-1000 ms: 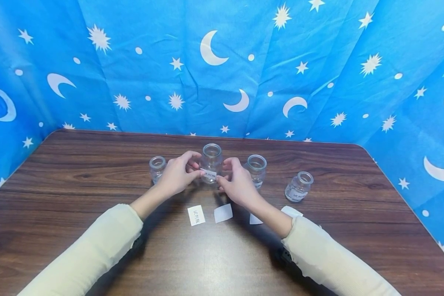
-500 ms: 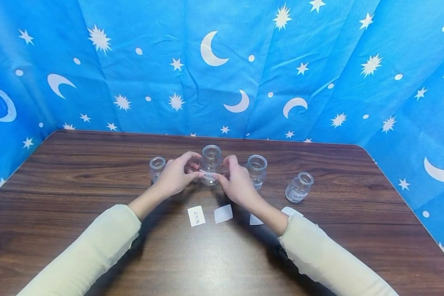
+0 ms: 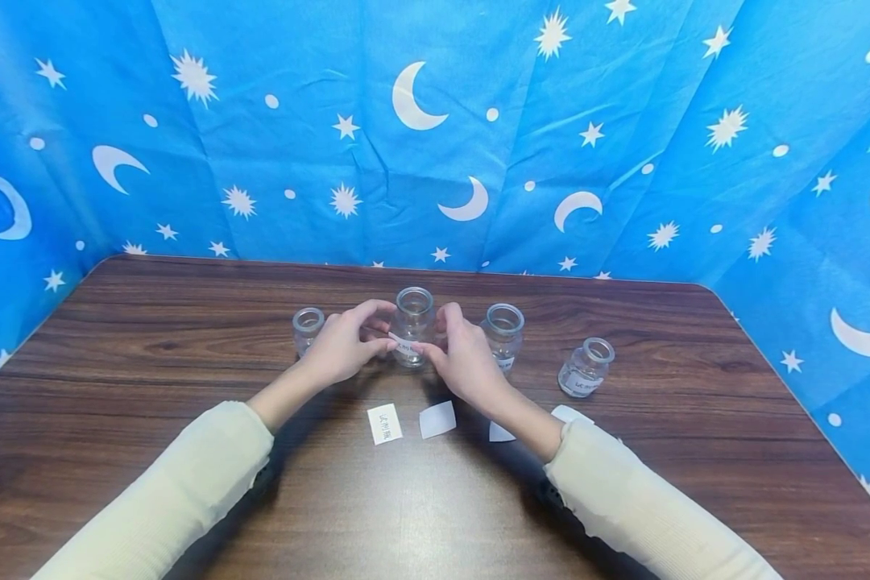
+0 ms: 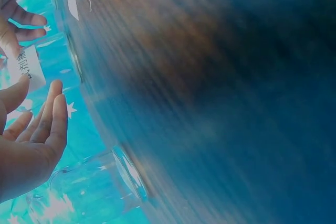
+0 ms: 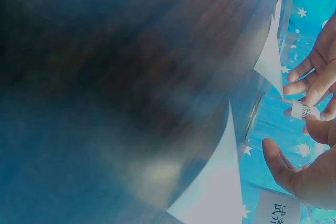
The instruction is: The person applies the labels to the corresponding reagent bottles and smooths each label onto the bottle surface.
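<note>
A clear glass jar [image 3: 415, 314] stands upright on the table between my two hands. A white paper label [image 3: 406, 345] with dark handwriting lies across its front, slightly tilted. My left hand [image 3: 344, 342] holds the label's left end under the thumb, its fingers bent beside the jar. At the other end, my right hand [image 3: 471, 358] has its thumb on the label, fingers bent along the jar's right side. In the left wrist view both thumbs meet the label [image 4: 32, 66]. The right wrist view shows the label [image 5: 304, 110] between the thumb tips. What the fingertips behind the glass touch is partly hidden.
A small jar [image 3: 308, 322] stands left, partly behind the left hand. Right of the hands are a labelled jar [image 3: 504, 322] and a smaller labelled jar [image 3: 586, 369]. In front lie a written paper [image 3: 385, 424], a blank paper [image 3: 437, 419] and more papers near the right forearm.
The jar has shifted slightly toward me. The label has tilted, its right end now lower, and the right thumb has slid a little left over it. The other jars and papers stay put.
</note>
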A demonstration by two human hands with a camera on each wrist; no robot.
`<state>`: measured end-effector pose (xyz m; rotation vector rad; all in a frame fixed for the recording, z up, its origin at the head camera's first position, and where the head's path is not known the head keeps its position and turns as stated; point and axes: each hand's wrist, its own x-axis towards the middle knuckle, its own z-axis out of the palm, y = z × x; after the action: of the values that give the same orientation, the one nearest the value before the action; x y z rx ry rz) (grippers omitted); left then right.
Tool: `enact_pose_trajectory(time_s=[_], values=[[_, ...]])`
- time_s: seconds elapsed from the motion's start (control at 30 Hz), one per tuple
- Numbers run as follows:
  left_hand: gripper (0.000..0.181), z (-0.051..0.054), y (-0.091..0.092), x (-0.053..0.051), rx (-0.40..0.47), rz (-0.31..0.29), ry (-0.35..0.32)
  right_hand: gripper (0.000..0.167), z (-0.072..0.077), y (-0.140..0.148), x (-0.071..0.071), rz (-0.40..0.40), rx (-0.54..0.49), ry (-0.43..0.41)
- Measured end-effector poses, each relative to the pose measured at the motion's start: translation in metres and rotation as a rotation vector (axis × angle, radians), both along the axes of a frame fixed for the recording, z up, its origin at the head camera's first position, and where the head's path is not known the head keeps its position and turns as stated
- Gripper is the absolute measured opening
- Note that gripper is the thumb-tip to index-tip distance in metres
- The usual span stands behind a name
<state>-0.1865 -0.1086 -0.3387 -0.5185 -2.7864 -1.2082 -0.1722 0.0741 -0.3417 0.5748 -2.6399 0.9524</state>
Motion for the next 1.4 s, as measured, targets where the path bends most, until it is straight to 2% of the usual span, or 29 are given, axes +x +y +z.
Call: enact_pose_trajectory(time_s=[0.2,0.37,0.7,0.9,1.17,1.4], values=[[0.045,0.001,0.000,0.002,-0.007,-0.007,0.011,0.044,-0.001,0.000,0.000,-0.018,0.050,-0.010],[0.041,0.002,0.001,0.004,-0.004,0.001,0.019,0.047,0.000,-0.001,0.001,-0.023,0.054,-0.038],[0.033,0.000,-0.003,0.001,-0.055,-0.032,0.035,0.048,0.001,0.007,0.002,0.066,-0.042,-0.131],[0.030,0.001,-0.005,0.000,-0.039,-0.064,0.045,0.047,0.002,0.009,0.002,0.077,-0.047,-0.160],[0.030,0.003,-0.007,0.002,-0.032,-0.075,0.039,0.048,0.002,0.010,0.002,0.071,-0.032,-0.177],[0.033,0.000,-0.003,0.002,-0.084,-0.063,0.045,0.049,0.001,0.010,0.002,0.072,-0.023,-0.170]])
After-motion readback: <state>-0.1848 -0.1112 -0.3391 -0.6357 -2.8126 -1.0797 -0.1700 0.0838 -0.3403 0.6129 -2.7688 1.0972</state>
